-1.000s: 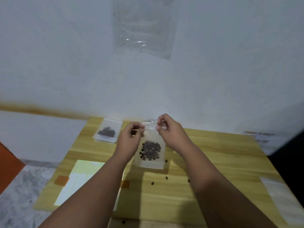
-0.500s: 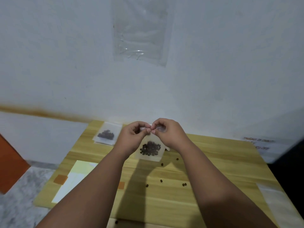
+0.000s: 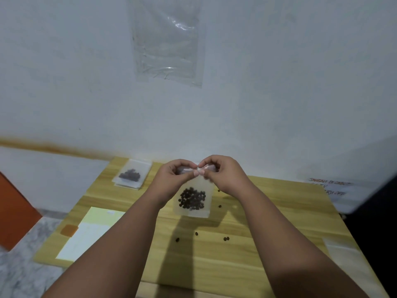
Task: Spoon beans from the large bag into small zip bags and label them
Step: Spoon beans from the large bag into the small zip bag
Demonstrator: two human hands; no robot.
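Both hands pinch the top edge of a small bag point(image 3: 194, 203) of beans, left hand point(image 3: 171, 179) and right hand point(image 3: 223, 175) thumbs meeting above a table point(image 3: 268, 211).

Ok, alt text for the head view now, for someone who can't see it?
The left hand and right hand pinch the top edge of a small zip bag of dark beans, held upright over a wooden table. A few loose beans lie on the table near it, and another filled bag rests at the far left corner.
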